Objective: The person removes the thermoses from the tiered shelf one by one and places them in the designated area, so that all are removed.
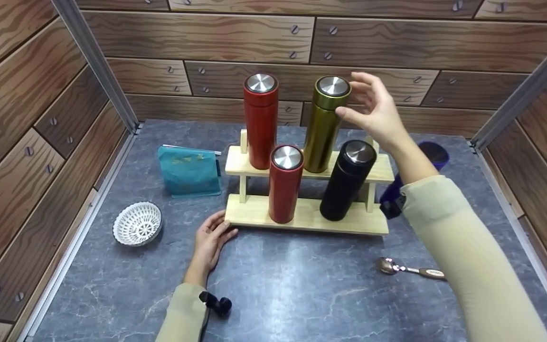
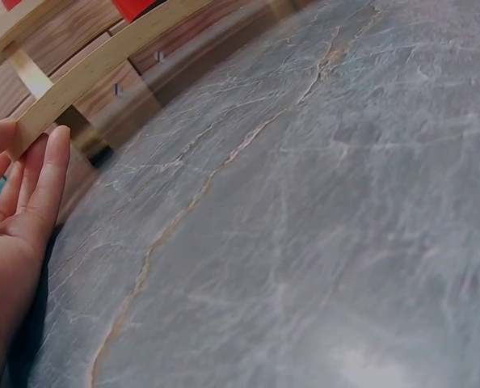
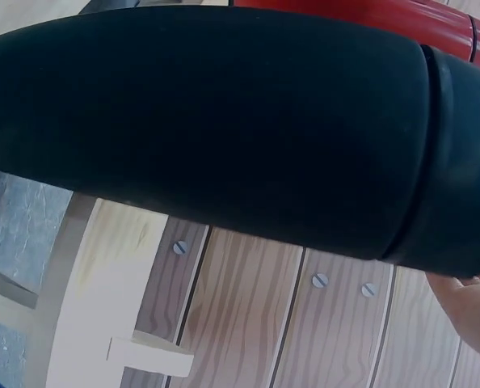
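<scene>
A two-tier wooden rack (image 1: pixel 259 216) carries several slim flasks with silver-topped lids. On its upper shelf stand a red flask (image 1: pixel 261 128) and an olive-gold flask (image 1: pixel 321 133); another red flask (image 1: pixel 283 194) and a black flask (image 1: pixel 344 185) occupy the lower one. My right hand (image 1: pixel 375 111) is beside the olive-gold flask's cap, thumb at its near side and fingers spread loosely. The black flask (image 3: pixel 208 129) hides most of that hand in the right wrist view. My left hand (image 1: pixel 212 240) pinches the rack's lower left corner, thumb above and fingers below the board (image 2: pixel 62 93).
Left of the rack are a teal pouch (image 1: pixel 190 173) and a white patterned bowl (image 1: pixel 138 223). A spoon (image 1: pixel 409 270) lies at the right front, partly behind my sleeve. Behind my right forearm is a purple container (image 1: pixel 434 154). Wood-patterned walls enclose the grey marbled table.
</scene>
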Demonstrator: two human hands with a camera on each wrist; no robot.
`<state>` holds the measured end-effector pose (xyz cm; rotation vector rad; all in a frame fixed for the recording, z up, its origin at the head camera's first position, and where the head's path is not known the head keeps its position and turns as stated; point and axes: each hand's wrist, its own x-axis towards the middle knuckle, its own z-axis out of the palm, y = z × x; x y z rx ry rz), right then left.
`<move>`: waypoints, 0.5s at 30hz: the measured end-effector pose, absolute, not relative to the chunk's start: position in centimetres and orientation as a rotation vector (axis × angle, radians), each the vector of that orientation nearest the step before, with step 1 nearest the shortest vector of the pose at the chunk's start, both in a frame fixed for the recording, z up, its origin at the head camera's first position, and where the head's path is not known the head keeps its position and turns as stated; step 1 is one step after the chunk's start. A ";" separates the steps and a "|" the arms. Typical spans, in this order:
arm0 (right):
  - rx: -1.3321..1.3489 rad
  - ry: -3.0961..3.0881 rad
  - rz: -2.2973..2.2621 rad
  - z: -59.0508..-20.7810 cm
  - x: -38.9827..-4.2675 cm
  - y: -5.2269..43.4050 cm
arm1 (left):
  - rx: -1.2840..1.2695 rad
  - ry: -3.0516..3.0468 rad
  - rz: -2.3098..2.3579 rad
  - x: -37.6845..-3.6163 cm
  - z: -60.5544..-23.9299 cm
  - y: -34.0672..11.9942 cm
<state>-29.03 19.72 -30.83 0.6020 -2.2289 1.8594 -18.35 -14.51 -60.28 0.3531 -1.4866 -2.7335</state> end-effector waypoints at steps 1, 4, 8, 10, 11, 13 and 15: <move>0.602 -2.242 1.846 -30.9 -29.2 19.6 | 0.348 -1.491 -2.732 -18.4 -60.3 -14.5; 0.595 -2.288 1.805 -30.9 -29.4 19.2 | 0.344 -1.496 -2.730 -18.4 -60.2 -14.5; 0.597 -2.331 1.756 -30.4 -29.0 18.4 | 0.348 -1.497 -2.728 -18.4 -60.3 -14.5; 0.596 -2.343 1.737 -30.0 -28.5 18.1 | 0.355 -1.484 -2.735 -18.4 -60.3 -14.5; 0.592 -2.348 1.732 -29.7 -28.3 17.9 | 0.357 -1.489 -2.732 -18.4 -60.3 -14.5; 0.585 -2.354 1.727 -29.4 -28.0 17.7 | 0.366 -1.474 -2.737 -18.4 -60.3 -14.5; 0.573 -2.351 1.739 -29.4 -28.0 17.7 | 0.363 -1.473 -2.739 -18.4 -60.3 -14.5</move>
